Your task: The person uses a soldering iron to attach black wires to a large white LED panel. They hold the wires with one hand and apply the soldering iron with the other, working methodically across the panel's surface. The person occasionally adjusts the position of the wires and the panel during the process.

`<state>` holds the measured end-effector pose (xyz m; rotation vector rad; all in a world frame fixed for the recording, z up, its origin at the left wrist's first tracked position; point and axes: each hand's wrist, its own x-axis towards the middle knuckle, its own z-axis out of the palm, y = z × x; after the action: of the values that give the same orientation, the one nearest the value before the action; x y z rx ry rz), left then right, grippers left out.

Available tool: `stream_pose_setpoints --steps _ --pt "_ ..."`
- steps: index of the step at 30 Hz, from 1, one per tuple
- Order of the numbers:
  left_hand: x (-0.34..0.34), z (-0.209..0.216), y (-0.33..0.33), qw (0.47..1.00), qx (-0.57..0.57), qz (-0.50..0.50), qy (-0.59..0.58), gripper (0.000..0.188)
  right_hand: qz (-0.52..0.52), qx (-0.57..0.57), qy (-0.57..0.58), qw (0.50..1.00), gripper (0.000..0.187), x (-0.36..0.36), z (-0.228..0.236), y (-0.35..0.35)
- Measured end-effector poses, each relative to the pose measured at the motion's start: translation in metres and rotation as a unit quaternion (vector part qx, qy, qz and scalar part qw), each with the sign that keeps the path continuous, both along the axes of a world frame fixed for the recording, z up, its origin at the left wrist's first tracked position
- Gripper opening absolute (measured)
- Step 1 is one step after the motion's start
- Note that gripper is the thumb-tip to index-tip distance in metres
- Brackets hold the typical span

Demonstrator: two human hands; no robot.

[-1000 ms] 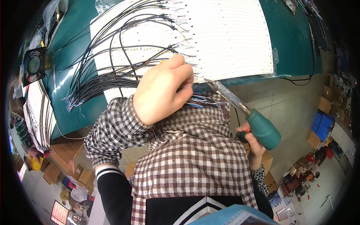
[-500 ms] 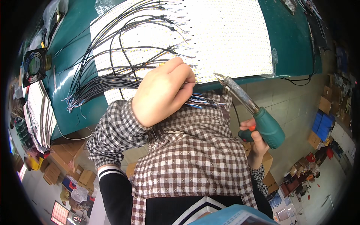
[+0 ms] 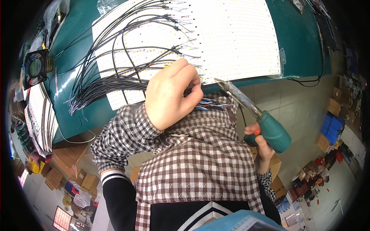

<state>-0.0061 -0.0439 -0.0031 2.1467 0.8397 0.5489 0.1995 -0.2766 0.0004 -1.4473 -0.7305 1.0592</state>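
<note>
A white LED panel point(image 3: 239, 38) dotted with small yellowish chips lies on the green table. Black cables point(image 3: 111, 85) run across its left half, several with their thin stripped wire ends along the middle of the panel. At the panel's near edge my left hand point(image 3: 169, 94) is closed in a pinch on a black cable, mostly hidden by the fingers. Below those fingers, blue, white and brown wire ends point(image 3: 208, 104) stick out over my apron. My right hand point(image 3: 264, 148) grips a green-handled soldering gun point(image 3: 274, 133), its tip just off the panel's near edge, right of my left fingers.
A small black fan point(image 3: 36, 68) stands at the table's left edge, with a stack of white panels point(image 3: 40, 119) below it. The green table's point(image 3: 298, 46) near edge runs beside my apron. Cardboard boxes point(image 3: 71, 159) sit on the floor.
The soldering gun has shifted slightly left and down, its tip closer to my left fingers. My left wrist has moved a little to the right, still pinching.
</note>
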Motion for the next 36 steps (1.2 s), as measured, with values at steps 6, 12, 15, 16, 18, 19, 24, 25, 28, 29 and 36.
stream_pose_setpoints --steps 6,12,15,16,18,19,24,25,28,29,36 --pt "0.001 -0.001 0.000 1.000 0.013 -0.002 0.002 0.012 0.009 -0.015 -0.033 0.999 0.046 -0.001 -0.001 -0.002" --pt "0.001 -0.001 0.002 1.000 0.011 -0.002 0.003 0.012 0.028 -0.036 -0.069 0.997 0.034 0.000 0.000 0.000" --pt "0.001 -0.001 0.001 1.000 0.008 -0.002 0.006 0.012 0.014 -0.038 -0.059 0.997 0.034 -0.002 -0.001 -0.001" --pt "0.001 -0.001 0.001 1.000 0.006 -0.001 0.007 0.012 0.008 -0.038 -0.053 0.998 0.034 -0.003 -0.001 -0.001" --pt "0.001 -0.001 0.001 1.000 0.007 -0.003 0.007 0.012 0.007 -0.029 -0.045 0.999 0.048 0.000 -0.007 -0.006" --pt "0.001 0.000 0.001 1.000 0.007 -0.004 0.007 0.012 0.007 -0.025 -0.041 0.999 0.059 0.001 -0.009 -0.008" --pt "0.001 0.000 0.001 1.000 0.008 -0.003 0.009 0.012 0.009 -0.012 -0.044 0.999 0.062 0.002 -0.012 -0.010" --pt "0.001 0.000 0.001 1.000 0.007 -0.003 0.010 0.012 0.012 -0.010 -0.049 0.999 0.062 0.002 -0.013 -0.009" --pt "0.001 0.001 0.000 1.000 0.006 -0.003 0.009 0.012 0.002 -0.013 -0.042 0.999 0.063 0.000 -0.012 -0.011" --pt "0.001 0.000 0.001 1.000 0.007 -0.003 0.008 0.012 0.002 -0.015 -0.041 0.999 0.063 0.000 -0.013 -0.010" --pt "0.001 0.000 0.002 1.000 0.005 -0.003 0.010 0.012 0.001 -0.025 -0.031 0.999 0.062 0.001 -0.013 -0.008"
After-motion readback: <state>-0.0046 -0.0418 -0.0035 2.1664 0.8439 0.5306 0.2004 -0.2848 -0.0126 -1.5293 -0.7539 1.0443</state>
